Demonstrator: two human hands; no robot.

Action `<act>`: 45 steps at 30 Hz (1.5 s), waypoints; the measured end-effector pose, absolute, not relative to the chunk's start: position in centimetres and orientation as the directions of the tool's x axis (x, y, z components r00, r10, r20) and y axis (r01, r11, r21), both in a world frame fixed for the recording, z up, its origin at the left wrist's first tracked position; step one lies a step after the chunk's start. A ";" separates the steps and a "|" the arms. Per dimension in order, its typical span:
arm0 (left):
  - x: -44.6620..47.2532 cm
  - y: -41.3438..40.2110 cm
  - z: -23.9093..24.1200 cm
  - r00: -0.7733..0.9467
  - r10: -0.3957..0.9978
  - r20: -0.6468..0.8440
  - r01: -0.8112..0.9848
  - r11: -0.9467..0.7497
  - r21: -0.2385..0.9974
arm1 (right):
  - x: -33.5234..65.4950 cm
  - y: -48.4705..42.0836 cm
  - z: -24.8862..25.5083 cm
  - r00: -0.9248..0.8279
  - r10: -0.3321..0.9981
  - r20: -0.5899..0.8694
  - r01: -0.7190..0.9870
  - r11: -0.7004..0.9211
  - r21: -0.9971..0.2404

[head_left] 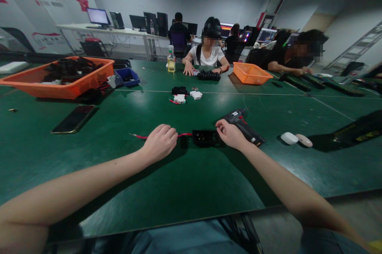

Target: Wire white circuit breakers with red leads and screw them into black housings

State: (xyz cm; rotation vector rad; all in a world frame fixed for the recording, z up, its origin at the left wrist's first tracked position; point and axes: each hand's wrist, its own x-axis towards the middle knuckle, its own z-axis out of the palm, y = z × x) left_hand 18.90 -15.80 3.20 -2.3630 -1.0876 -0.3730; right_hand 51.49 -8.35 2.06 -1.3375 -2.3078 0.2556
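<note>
My left hand [161, 140] is closed around a red wire [185, 135], whose bare end [133, 135] sticks out to the left. The wire runs right into a small black plastic box [204, 137] with an open top, lying on the table. My right hand [231, 133] is at the box's right end, thumb and fingers pinched together. What it grips, if anything, is too small or hidden to make out. Just behind and beside that hand lies a black cordless drill [243, 124], partly covered by the hand.
On the green table [167, 190] are a phone [74, 119], an orange basket of black parts [59, 88], a blue bin [127, 77], white connectors [196, 94], a bottle [171, 59], a white case [289, 138] and another orange basket [252, 73]. Co-workers sit across and at right.
</note>
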 end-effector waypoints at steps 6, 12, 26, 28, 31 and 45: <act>18.9 -15.8 3.1 0.625 0.656 0.423 0.781 -0.529 -0.333 | 51.5 -8.1 1.9 -0.361 0.849 0.385 0.748 0.511 -0.424; 18.9 -15.8 3.2 0.623 0.647 0.439 0.782 -0.536 -0.320 | 51.6 -8.1 1.9 -0.384 0.841 0.381 0.720 0.531 -0.446; 19.0 -15.7 3.0 0.620 0.640 0.454 0.784 -0.525 -0.331 | 51.6 -7.7 1.6 -0.439 0.823 0.360 0.741 0.558 -0.374; 19.0 -15.8 3.0 0.621 0.642 0.450 0.784 -0.524 -0.333 | 51.7 -7.6 1.6 -0.465 0.808 0.362 0.733 0.580 -0.354; 19.0 -15.8 3.1 0.621 0.643 0.449 0.784 -0.525 -0.332 | 51.7 -7.6 1.5 -0.500 0.790 0.356 0.715 0.608 -0.344; 19.0 -15.7 2.9 0.619 0.644 0.449 0.785 -0.523 -0.332 | 51.6 -7.9 1.7 -0.454 0.830 0.324 0.747 0.552 -0.369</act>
